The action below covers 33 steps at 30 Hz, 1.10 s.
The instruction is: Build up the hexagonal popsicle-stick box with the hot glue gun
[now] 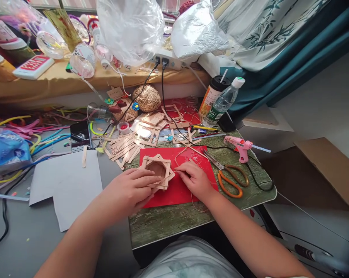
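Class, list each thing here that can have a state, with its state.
Craft-stick frame: touched by left hand
Twine: pinched in right hand
Orange-handled scissors: unheld
Pink glue gun: glue stick inserted
Plastic bottle: capped
Drink cup: lidded, straw inserted
Black plugs: plugged into power strip
Clear cup: on its side

Head-worn view, forward and down.

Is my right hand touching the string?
Touching: the head view shows the right hand pinching the twine at the tips of its fingers.
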{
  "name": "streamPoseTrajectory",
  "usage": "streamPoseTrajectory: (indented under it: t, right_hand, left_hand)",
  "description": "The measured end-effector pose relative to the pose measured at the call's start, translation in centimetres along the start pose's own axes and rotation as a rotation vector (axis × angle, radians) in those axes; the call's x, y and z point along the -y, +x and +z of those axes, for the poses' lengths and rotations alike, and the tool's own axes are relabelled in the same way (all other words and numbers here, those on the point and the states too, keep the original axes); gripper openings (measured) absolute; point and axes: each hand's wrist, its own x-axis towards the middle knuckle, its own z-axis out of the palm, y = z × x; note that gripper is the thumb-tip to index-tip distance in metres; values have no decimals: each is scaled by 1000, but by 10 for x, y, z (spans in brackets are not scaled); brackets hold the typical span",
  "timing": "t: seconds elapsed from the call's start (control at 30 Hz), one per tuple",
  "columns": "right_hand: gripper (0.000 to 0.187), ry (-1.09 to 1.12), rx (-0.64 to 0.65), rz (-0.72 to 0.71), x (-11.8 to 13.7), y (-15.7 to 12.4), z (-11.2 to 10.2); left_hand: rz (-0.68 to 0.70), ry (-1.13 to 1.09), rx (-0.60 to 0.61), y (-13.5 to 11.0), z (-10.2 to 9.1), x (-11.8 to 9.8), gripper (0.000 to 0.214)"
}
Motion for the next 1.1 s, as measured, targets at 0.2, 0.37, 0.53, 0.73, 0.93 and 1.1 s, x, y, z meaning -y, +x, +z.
streamPoseTrajectory:
  t: [0.2, 0.37, 0.53, 0.73, 0.93, 1.1]
  right_hand:
    - [16, -19, -13, -52, 3, 4, 1]
    - [20, -39, 9, -63, -2, 3, 5]
    - [20, -100, 17, -98, -3, 2, 7]
    - [24, -131, 15, -127, -1, 1, 7]
    - [36, -163, -64, -49, 5, -1, 3]
    - [54, -290, -74, -208, 19, -9, -7]
  left_hand:
    - [-6, 39, 70, 1, 3, -5, 25]
    - [-35, 28, 90, 4, 3, -7, 21]
    - [-61, 5, 80, 4, 3, -6, 21]
    - [-71, 0, 90, 2, 4, -6, 20]
    - [-56, -19, 76, 5, 1, -8, 21]
    - [-54, -20, 52, 4, 2, -8, 20]
